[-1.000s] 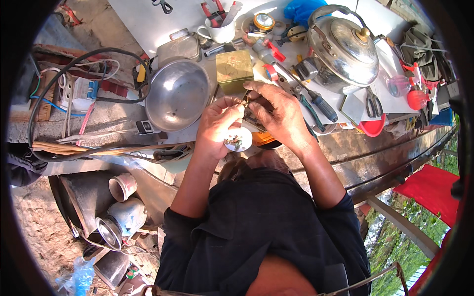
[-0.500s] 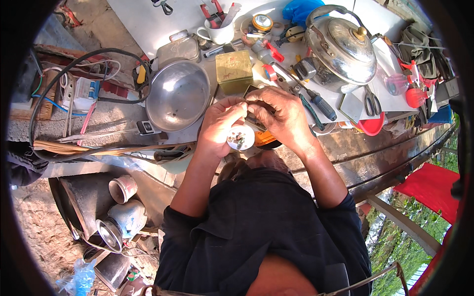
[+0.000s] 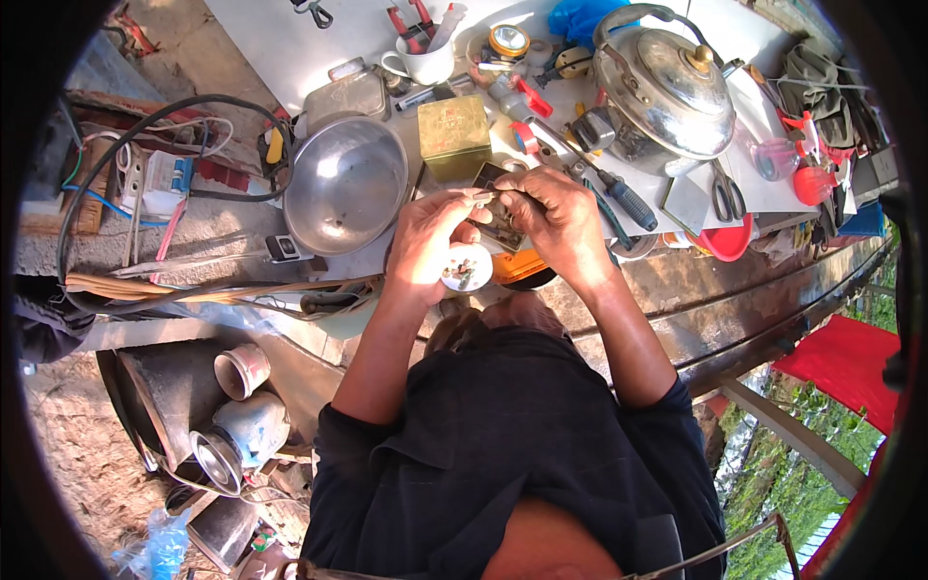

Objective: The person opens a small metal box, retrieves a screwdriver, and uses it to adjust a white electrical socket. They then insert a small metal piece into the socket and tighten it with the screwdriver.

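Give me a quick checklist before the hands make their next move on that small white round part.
1. Left hand grips the small white round part: ok.
2. Right hand pinches a thin metal piece with the left fingertips: ok.
3. Part's inner contacts seated: cannot tell, too small.
4. Screwdriver within reach beside the right hand: ok.
5. Steel bowl clear of the left hand: ok.
6. Bench uncluttered: not ok.

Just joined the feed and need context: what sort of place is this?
Probably an outdoor repair bench. Hand tools such as a screwdriver and scissors crowd the worktop, beside a metal kettle and steel bowl; greenery lies below.
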{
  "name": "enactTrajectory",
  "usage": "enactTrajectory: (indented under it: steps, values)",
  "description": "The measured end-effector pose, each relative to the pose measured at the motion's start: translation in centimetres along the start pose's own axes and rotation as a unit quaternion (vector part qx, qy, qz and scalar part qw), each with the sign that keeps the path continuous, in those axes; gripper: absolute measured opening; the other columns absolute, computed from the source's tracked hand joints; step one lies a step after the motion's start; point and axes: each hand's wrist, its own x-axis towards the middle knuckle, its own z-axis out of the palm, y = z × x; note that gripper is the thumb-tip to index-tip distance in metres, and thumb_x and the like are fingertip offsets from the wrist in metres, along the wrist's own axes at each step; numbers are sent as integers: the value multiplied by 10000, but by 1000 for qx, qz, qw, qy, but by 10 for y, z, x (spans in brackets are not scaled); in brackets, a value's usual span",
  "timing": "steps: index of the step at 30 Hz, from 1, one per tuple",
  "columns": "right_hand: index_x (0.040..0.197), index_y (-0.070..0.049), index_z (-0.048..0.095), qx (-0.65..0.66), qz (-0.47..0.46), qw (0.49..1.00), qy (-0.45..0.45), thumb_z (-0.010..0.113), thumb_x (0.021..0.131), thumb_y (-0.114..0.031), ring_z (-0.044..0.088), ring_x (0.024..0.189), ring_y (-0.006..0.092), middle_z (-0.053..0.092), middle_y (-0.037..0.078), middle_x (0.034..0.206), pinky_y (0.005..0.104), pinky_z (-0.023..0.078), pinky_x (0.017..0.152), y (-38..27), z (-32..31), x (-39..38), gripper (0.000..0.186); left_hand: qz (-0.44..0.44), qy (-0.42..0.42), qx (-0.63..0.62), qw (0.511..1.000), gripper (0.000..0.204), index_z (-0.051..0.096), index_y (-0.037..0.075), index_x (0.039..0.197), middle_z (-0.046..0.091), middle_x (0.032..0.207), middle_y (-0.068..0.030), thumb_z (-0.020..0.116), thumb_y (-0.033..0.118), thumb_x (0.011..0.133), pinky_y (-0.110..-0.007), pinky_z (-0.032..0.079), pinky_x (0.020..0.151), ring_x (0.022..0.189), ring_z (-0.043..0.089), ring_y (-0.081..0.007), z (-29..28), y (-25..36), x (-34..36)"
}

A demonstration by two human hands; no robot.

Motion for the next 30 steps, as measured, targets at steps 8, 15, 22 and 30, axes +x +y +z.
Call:
enactTrajectory:
  steps: [8,15,22,30]
  values:
    - [1129,13,747,268,162,949,-28,707,1017,-80,690,772,100,741,34,969,253,569,675,3,-5,-5,152,-2,-61,-46,997,219,728,-20,1190,716,954,-76,656,111,1029,-197,462,559,690,578,-59,-13,3,-8]
    - [1126,20,727,399,196,893,-60,720,1004,-78,710,808,107,740,60,981,249,581,722,-12,-5,-26,157,-3,-166,-174,971,176,684,13,1204,691,971,-102,632,65,1044,-186,408,564,651,501,-60,-18,1,-44]
    - [1162,33,714,433,194,876,-83,670,1032,-28,704,848,115,731,60,990,251,569,752,-26,2,-40,151,36,-167,-141,975,91,623,69,1148,682,991,-78,612,82,1059,-180,436,504,603,474,-27,-14,-9,-54]
    - [1146,32,715,410,183,892,-56,653,1032,9,701,869,116,732,72,995,256,570,764,-33,7,-46,132,45,-148,-132,979,73,644,35,1105,697,976,-106,631,35,1033,-191,390,525,610,480,-37,-15,-10,-57]
